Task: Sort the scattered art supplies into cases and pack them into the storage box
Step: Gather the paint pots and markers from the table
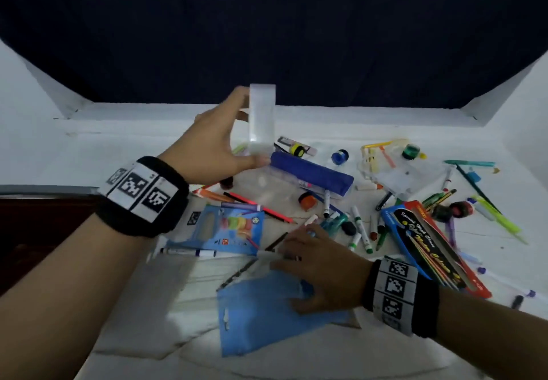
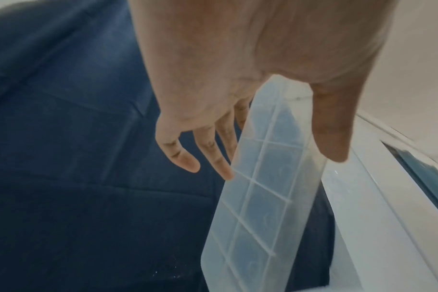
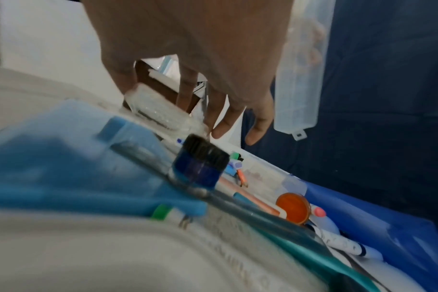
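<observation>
We see a translucent, frosted plastic case (image 1: 262, 118) ribbed in a grid pattern, a dark blue pencil pouch (image 1: 311, 175), an orange paint pot (image 1: 307, 200), black-and-white checker-patterned wristbands (image 1: 139, 192), and a light blue packet (image 1: 267, 305) on white tabletop (image 1: 118, 148).

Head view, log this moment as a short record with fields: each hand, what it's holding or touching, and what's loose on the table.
left hand: grips a clear plastic pencil case, held upright above the table
right hand: fingers spread over a flat blue plastic sleeve
white table: scattered markers, pencils, paint pots
nearby: dark blue fabric pouch, orange-lidded paint pot
</observation>
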